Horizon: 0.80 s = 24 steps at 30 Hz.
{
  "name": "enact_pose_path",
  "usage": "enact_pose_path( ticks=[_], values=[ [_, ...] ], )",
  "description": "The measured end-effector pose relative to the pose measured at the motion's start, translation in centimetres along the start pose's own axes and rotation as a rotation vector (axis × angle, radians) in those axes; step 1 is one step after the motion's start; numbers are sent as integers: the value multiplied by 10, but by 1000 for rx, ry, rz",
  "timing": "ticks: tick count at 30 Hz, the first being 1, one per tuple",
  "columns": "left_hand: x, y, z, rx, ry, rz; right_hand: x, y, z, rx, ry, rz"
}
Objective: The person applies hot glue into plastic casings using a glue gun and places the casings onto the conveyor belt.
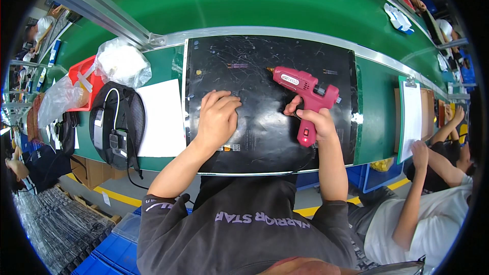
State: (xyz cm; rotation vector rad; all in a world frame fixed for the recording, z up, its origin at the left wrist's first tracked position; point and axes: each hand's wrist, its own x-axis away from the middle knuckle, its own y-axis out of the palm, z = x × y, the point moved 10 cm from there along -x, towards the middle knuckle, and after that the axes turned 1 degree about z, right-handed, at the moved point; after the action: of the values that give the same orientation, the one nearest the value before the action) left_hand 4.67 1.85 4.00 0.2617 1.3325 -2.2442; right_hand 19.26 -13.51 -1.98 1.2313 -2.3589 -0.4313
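Note:
My right hand (pixel 317 119) is wrapped around the handle of a pink glue gun (pixel 300 84), its nozzle pointing to the far left above a black mat (pixel 270 142). Resting on the mat's left part is my left hand (pixel 218 117), back upward, fingers loosely bent and slightly apart. I see nothing in it, though its palm side is hidden. Beyond it lies a small clear purplish piece (pixel 237 65). A similar small piece (pixel 330 72) sits right of the nozzle. An amber blob (pixel 198 73) is near the mat's far left corner.
White paper (pixel 162 119) and a black mesh bag (pixel 118 125) with a cable lie left of the mat. Behind them stands a red bin (pixel 81 79) with plastic bags (pixel 122 62). At right, a clipboard (pixel 409 117) is beside a co-worker's hand (pixel 420 154). A metal rail borders the far side.

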Motion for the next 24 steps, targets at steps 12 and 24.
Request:
enact_pose_path(
  ticks=[12,24],
  values=[
    [-4,-2,3,-41,0,24,0,-1,0,4,13,29],
    [-3,-4,1,2,-26,31,-1,1,-2,21,-2,22]
  ],
)
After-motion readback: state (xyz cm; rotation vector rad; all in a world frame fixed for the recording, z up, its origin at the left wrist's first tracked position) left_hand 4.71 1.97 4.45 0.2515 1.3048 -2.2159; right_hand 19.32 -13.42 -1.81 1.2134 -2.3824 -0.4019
